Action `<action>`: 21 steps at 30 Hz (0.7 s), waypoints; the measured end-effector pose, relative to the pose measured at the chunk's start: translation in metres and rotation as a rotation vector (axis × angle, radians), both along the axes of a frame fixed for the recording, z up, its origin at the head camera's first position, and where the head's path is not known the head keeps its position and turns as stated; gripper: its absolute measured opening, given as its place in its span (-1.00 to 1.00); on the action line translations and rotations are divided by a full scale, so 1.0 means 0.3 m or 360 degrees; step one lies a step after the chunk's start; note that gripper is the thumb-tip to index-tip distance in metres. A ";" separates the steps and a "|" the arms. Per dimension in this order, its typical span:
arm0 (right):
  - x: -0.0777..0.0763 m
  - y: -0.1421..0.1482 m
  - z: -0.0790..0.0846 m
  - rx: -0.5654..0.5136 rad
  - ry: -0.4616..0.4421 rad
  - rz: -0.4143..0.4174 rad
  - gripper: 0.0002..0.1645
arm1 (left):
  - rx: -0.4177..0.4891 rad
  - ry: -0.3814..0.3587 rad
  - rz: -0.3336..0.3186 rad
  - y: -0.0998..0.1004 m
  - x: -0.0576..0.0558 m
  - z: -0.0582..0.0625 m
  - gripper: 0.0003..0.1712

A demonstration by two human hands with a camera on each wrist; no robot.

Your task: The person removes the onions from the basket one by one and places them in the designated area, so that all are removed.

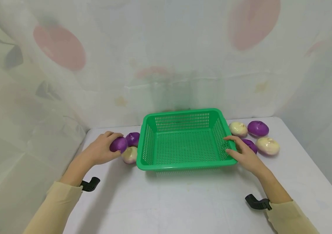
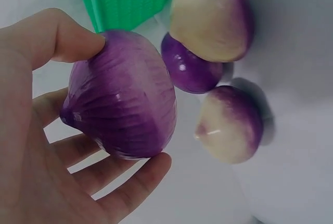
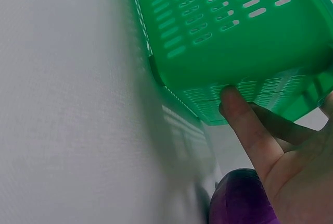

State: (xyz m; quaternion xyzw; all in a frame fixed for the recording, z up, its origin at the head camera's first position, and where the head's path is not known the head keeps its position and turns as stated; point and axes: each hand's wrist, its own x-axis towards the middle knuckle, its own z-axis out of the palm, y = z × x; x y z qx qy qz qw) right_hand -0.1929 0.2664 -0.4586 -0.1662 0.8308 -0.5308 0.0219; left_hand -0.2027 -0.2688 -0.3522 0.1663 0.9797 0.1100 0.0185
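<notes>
My left hand (image 1: pixel 104 149) grips a glossy purple onion (image 2: pixel 122 96), thumb on one side and fingers on the other. Close by lie another purple onion (image 1: pixel 132 139) and a pale onion (image 1: pixel 130 155); the left wrist view shows a further pale one (image 2: pixel 231 125). A green slotted basket (image 1: pixel 186 166) stands in the middle with nothing inside. At its right side is my right hand (image 1: pixel 246 157), its thumb and fingers spread and fairly straight against the side near the rim. Partly covered by that hand is a purple onion (image 1: pixel 249 146).
Right of the basket sit two pale onions, one at the back (image 1: pixel 238 129) and one nearer (image 1: pixel 267 146), plus a purple onion (image 1: pixel 258 128). A white-covered table (image 1: pixel 183 204) carries everything. Patterned white sheeting (image 1: pixel 183 58) hangs behind and at both sides.
</notes>
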 end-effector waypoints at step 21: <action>0.000 -0.001 -0.003 0.0014 0.0029 -0.0013 -0.44 | 0.0002 -0.0017 0.0090 -0.084 0.003 -0.095 -0.31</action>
